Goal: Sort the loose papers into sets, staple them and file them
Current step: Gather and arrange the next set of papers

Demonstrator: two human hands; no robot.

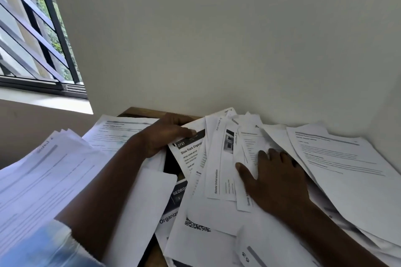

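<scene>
Desk [138, 112], papers [338, 158]; left hand [165, 136] pinches "2723 Shoe Rack" sheet [189, 151].

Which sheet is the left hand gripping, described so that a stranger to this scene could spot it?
Start at the wooden table against the wall, buried under loose papers. Near its far edge the left hand pinches the top corner of the Shoe Rack sheet. It alone shows a black header band reading 2723 above that title.

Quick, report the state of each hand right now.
Left hand: pinching the top edge of the Shoe Rack sheet, thumb on top.
Right hand: open, fingers spread flat on the loose papers.
</scene>
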